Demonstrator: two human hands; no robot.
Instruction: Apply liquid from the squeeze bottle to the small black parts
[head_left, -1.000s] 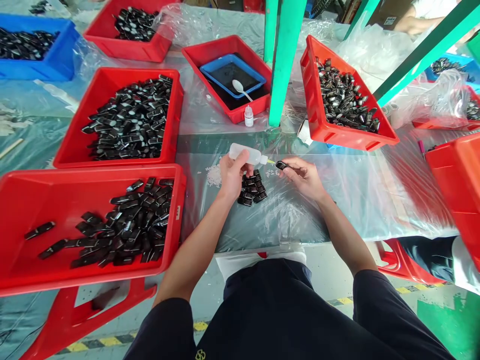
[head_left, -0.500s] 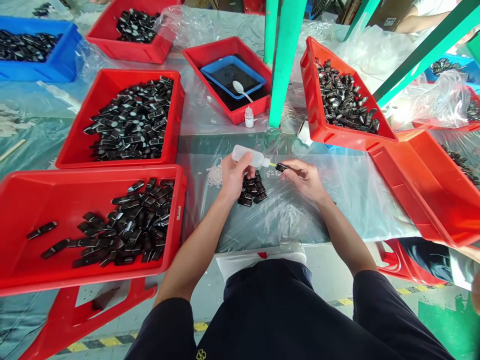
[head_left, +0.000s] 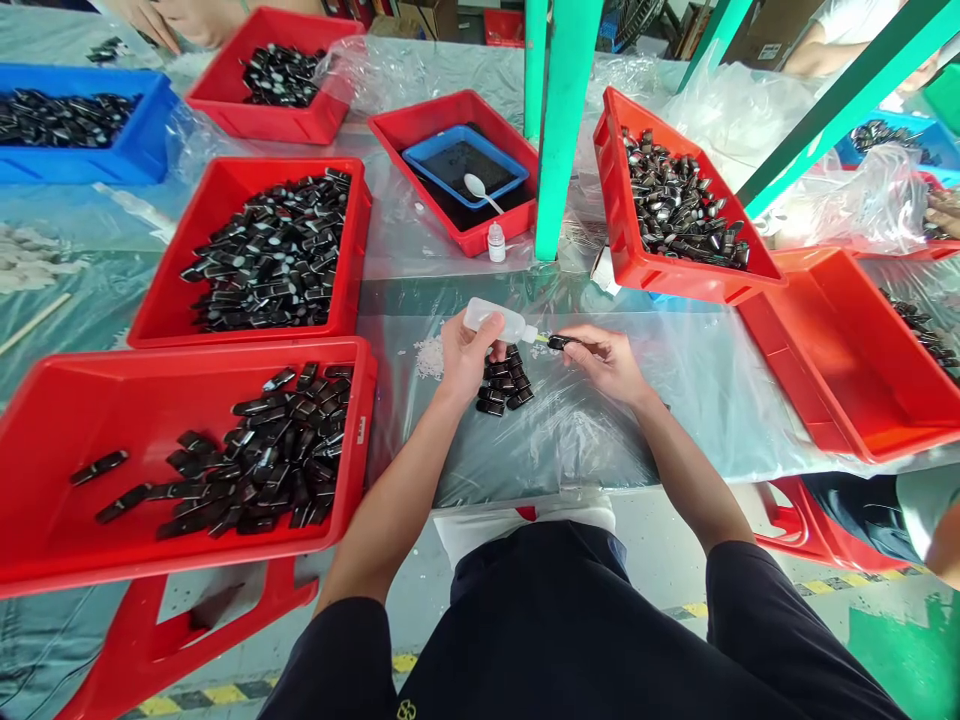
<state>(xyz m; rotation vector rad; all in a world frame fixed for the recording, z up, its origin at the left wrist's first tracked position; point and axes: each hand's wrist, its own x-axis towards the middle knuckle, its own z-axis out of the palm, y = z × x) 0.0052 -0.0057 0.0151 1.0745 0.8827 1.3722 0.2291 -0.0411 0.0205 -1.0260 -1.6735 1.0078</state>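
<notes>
My left hand [head_left: 466, 352] is wrapped round a translucent squeeze bottle [head_left: 495, 318], tilted so its thin yellowish tip points right. That tip is at the left end of a small glossy black piece [head_left: 559, 342], pinched between the fingers of my right hand [head_left: 604, 358]. Whether tip and piece touch, I cannot tell. Below my left hand, several similar black pieces [head_left: 504, 385] lie in short rows on the plastic-covered table. A heap of tiny whitish bits [head_left: 430, 357] is left of that hand, and a few more lie between the hands.
Red bins of black pieces stand on the left [head_left: 364, 420], behind it [head_left: 360, 250] and at right [head_left: 679, 278]. A red bin [head_left: 465, 240] holds a blue tray with a white spoon [head_left: 475, 186]. A small dropper bottle [head_left: 496, 243] stands beside a green post [head_left: 555, 150]. Other people's arms show at the edges.
The camera view has shifted slightly, so the bins sit a little lower and further right on the left side. Both hands keep nearly the same hold and position. A person's hand now shows at top left.
</notes>
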